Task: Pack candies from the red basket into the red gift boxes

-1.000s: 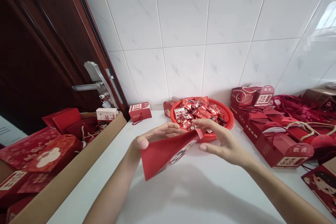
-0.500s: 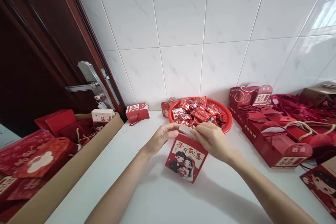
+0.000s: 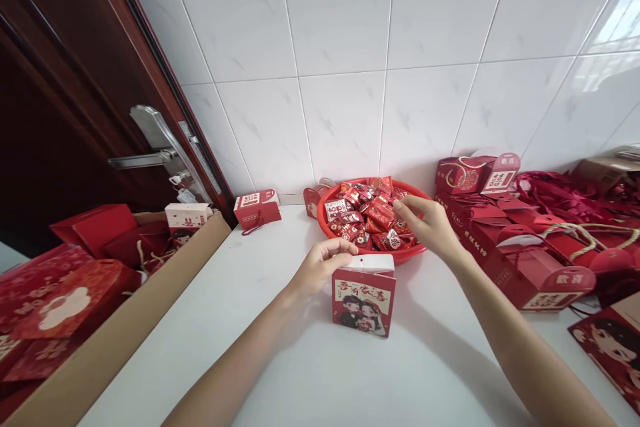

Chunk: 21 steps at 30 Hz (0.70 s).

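Note:
Near the middle of the white tabletop stands a small red gift box (image 3: 362, 299) with a cartoon couple on its front and a white flap at the top. My left hand (image 3: 320, 267) is closed on its upper left corner, thumb and fingers at the flap. Just behind the box is a red plastic basket (image 3: 421, 196) heaped with red-wrapped candies (image 3: 380, 213). Over the basket's right side reaches my right hand (image 3: 431, 228), apart from the box. Its thumb and fingers are loosely spread at the candies, and I see nothing held in them.
At left, a cardboard carton (image 3: 150, 300) holds several red boxes, beside a dark door with a metal handle (image 3: 145, 159). A small red box (image 3: 257, 209) stands by the tiled wall. Rows of red boxes (image 3: 520, 260) line the right side, and another printed box (image 3: 613, 347) lies nearer.
My right hand has let go of the gift box and moved up and right to the candy basket. The box, tilted before, now stands more upright, with my left hand still on it.

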### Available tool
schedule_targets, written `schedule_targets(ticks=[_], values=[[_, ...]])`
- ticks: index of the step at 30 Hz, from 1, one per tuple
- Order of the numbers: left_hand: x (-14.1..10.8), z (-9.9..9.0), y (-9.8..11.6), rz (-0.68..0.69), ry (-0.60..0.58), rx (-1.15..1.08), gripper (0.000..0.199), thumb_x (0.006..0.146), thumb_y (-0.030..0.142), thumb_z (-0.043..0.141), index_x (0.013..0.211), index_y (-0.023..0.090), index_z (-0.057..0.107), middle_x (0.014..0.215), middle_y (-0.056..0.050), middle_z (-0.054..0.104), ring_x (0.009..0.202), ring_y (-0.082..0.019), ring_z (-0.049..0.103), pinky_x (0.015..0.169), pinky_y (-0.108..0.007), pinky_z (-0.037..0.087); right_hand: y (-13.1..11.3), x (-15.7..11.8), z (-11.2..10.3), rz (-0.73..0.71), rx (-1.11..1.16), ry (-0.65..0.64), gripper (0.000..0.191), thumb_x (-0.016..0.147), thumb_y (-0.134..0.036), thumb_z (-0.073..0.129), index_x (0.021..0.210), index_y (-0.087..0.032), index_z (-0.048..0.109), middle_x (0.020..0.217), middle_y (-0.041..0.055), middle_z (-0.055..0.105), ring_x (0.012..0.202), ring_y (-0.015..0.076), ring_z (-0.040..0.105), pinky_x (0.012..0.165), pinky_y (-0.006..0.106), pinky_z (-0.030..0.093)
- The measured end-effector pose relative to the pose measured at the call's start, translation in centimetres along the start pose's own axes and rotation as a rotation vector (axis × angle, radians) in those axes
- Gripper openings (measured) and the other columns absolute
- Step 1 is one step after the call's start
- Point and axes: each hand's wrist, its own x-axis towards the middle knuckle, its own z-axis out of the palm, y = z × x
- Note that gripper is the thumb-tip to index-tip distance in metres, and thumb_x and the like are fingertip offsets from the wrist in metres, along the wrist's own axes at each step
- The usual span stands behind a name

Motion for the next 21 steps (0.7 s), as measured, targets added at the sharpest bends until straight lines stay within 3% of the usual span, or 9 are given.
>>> schedule_targets(ticks=[2, 4, 7, 12, 16, 21], values=[[0.0, 0.1, 0.2, -0.006, -0.015, -0.009, 0.023, 0.071, 0.037, 0.068, 0.085, 0.020, 0.067, 0.076, -0.001, 0.064, 0.067, -0.016, 0.058, 0.062, -0.027, 0.043, 1.4, 0.9, -0.7, 0.055, -0.089, -0.092, 0.029, 0.089, -0.043, 0.056, 0.076, -0.019, 0.064, 0.066, 0.0028, 0.065, 0.063, 0.0175, 0.057, 0.060, 0.029, 0.042], [0.0, 0.0, 0.4, 0.003, -0.030, -0.019, 0.025, 0.069, 0.038, 0.070, 0.086, 0.019, 0.069, 0.078, -0.001, 0.064, 0.069, -0.016, 0.057, 0.064, -0.027, 0.044, 2.6, 1.5, -0.7, 0.053, -0.208, -0.326, 0.016, 0.080, -0.032, 0.065, 0.087, -0.020, 0.071, 0.077, 0.0038, 0.071, 0.071, 0.0209, 0.064, 0.065, 0.030, 0.046], [0.0, -0.5, 0.6, 0.033, -0.073, -0.044, 0.030, 0.070, 0.042, 0.075, 0.090, 0.019, 0.070, 0.085, -0.002, 0.066, 0.078, -0.017, 0.060, 0.072, -0.027, 0.046, 3.6, 1.9, 0.3, 0.013, -0.345, -0.570, 0.034, 0.070, -0.020, 0.071, 0.103, -0.024, 0.075, 0.096, 0.0047, 0.075, 0.087, 0.0248, 0.067, 0.074, 0.032, 0.048], [-0.2, -1.7, 0.8, 0.069, -0.205, -0.056, 0.048, 0.080, 0.061, 0.071, 0.104, 0.020, 0.070, 0.098, -0.007, 0.070, 0.094, -0.022, 0.065, 0.085, -0.032, 0.048, 4.1, 2.4, 1.8, 0.034, -0.388, -0.623, 0.042, 0.063, -0.013, 0.070, 0.103, -0.024, 0.078, 0.102, 0.0071, 0.076, 0.093, 0.0287, 0.067, 0.077, 0.033, 0.048], [0.5, -2.6, 1.3, 0.119, -0.198, -0.096, 0.055, 0.079, 0.067, 0.070, 0.104, 0.018, 0.070, 0.101, -0.012, 0.073, 0.099, -0.026, 0.067, 0.092, -0.038, 0.050, 4.2, 2.7, 2.0, 0.025, -0.359, -0.631, 0.046, 0.059, -0.009, 0.069, 0.101, -0.025, 0.078, 0.103, 0.0058, 0.076, 0.095, 0.0280, 0.066, 0.077, 0.031, 0.047], [2.9, -3.0, 2.2, 0.157, -0.090, -0.114, 0.047, 0.077, 0.059, 0.073, 0.098, 0.017, 0.071, 0.097, -0.012, 0.075, 0.093, -0.026, 0.070, 0.091, -0.041, 0.054, 4.7, 3.1, 2.2, 0.040, -0.291, -0.550, 0.022, 0.053, -0.012, 0.075, 0.073, -0.023, 0.075, 0.071, 0.0000, 0.069, 0.071, 0.0208, 0.061, 0.062, 0.027, 0.041]])
